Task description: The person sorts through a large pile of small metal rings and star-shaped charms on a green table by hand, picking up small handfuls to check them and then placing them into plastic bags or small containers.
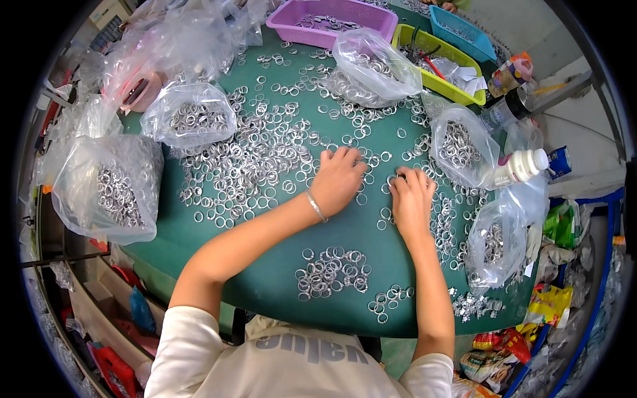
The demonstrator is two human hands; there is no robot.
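Both of my hands work low over a green table (265,292) strewn with silver metal rings. My left hand (337,179), with a silver bracelet (316,207) on its wrist, has its fingers curled down at the right edge of a large spread of rings (255,159). A short gap to the right, my right hand (413,199) is bent at the fingers, thumb drawn in, beside another band of rings (443,222). What either set of fingertips holds is hidden. Nearer my body lie a round heap of rings (332,273) and a small cluster (391,302).
Clear plastic bags of rings stand left (109,192), upper left (192,116), at the back (375,69) and right (464,146). Purple (332,14), green (441,73) and blue (462,33) baskets line the back. A white bottle (521,167) stands right. Small silver pieces (474,306) lie front right.
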